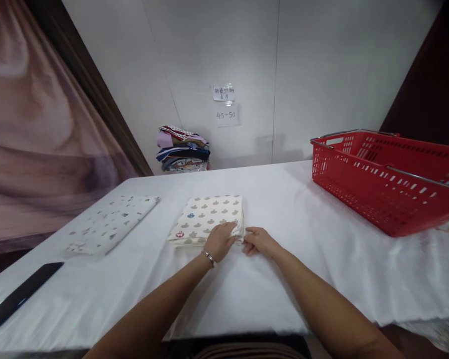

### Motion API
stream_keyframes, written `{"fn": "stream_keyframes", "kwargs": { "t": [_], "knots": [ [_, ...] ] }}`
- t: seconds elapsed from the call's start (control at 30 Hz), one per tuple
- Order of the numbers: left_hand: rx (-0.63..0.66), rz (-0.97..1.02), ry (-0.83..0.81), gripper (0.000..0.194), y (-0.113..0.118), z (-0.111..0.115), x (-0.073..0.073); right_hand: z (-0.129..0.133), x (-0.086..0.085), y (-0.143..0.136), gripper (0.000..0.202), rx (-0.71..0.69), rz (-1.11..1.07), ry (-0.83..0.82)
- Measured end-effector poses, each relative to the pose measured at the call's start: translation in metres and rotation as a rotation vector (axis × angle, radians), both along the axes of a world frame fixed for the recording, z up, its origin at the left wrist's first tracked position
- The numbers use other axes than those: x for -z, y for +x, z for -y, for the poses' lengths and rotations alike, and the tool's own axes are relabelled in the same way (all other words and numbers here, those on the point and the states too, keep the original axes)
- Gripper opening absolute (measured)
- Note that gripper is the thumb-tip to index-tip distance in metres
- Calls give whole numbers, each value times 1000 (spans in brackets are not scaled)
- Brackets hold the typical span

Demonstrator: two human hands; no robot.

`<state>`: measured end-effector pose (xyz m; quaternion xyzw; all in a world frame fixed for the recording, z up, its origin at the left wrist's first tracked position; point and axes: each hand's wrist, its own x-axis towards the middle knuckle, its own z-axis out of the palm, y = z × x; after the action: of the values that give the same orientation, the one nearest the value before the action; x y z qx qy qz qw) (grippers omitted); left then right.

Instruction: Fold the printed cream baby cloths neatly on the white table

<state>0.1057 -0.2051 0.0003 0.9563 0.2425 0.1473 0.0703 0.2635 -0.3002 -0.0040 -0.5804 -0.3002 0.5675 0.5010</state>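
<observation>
Reference point: the red perforated plastic basket with 2 metal handles (359,194), on the white-covered table (284,279). The cream folded cloth with a grey cloud-like print (205,212) lies on the table to the left of the basket, well apart from it. A white folded cloth with small dark marks (114,224) lies farther left of the basket, beyond the cream cloth.

Hand status:
- Left hand (220,242): open, laid over the near right corner of the cream cloth; not clenched.
- Right hand (261,241): on the basket side of the left hand, fingers bent at the same corner. Whether they grasp the cloth edge cannot be told.

Handling guidance, by judgement:
1. Apply light, even pressure with the left palm so that the upper layers do not slide.
2. Work the right fingertips along the edge facing the basket and align all layers there.
3. Draw slack outward gently; a hard pull could skew the fold.
4. Smooth the corner flat before releasing it.
</observation>
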Motion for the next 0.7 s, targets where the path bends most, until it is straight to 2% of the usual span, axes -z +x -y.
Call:
{"fn": "stream_keyframes", "kwargs": {
  "t": [0.07, 0.27, 0.33, 0.4, 0.47, 0.57, 0.63, 0.7],
  "knots": [
    [-13, -15, 14, 41, 1, 5, 0, 0, 1, 0, 38, -9, -15, 3],
    [-19, -106, 142, 45, 3, 18, 5, 2, -5, 0, 36, -14, -45, -8],
    [-13, -121, 151, 45, 3, 19, 5, 3, -5, 1, 35, -29, 17, -8],
    [-8, -120, 152, 47, 2, 21, 3, 3, -3, 2, 39, -34, 190, 2],
    [-12, -92, 157, 50, -3, 24, 2, 5, -1, 4, 40, 14, 479, 106],
    [-39, -39, 166, 52, -16, 31, 2, 10, -1, 4, 39, 94, 909, 457],
    [-59, -29, 165, 52, -28, 33, 1, 13, -1, 2, 43, 29, 1061, 658],
    [-92, -35, 156, 52, -43, 33, 1, 15, 0, 0, 48, -134, 1135, 731]
  ]
}}
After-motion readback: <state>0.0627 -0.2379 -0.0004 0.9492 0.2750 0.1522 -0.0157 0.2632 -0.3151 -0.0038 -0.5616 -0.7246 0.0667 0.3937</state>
